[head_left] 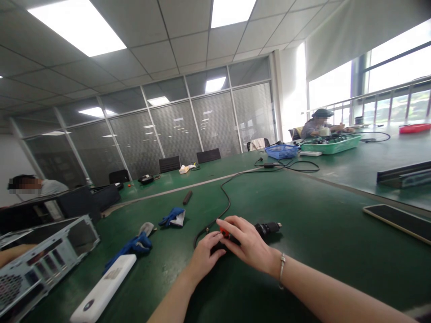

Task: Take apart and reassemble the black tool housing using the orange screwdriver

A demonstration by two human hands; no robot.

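Note:
A corded black electric screwdriver (267, 228) lies on the green table, its metal tip pointing right. My right hand (247, 242) lies over its body from above, fingers bent around the middle near a small orange-red part (224, 232). At the cable end, my left hand (206, 254) grips the rear of the same tool between thumb and fingers. Most of the body is hidden under both hands. The black cable (226, 197) leaves from the left end and curves away to the far side of the table.
Left of my hands are blue-and-white gloves (134, 244), a long white box-like piece (106, 287) and a metal computer case (50, 260) with another person's arm inside. Beyond are a brown bar (187, 198), a blue basket (282, 151) and a green tray (332, 146). A phone (400, 220) lies right.

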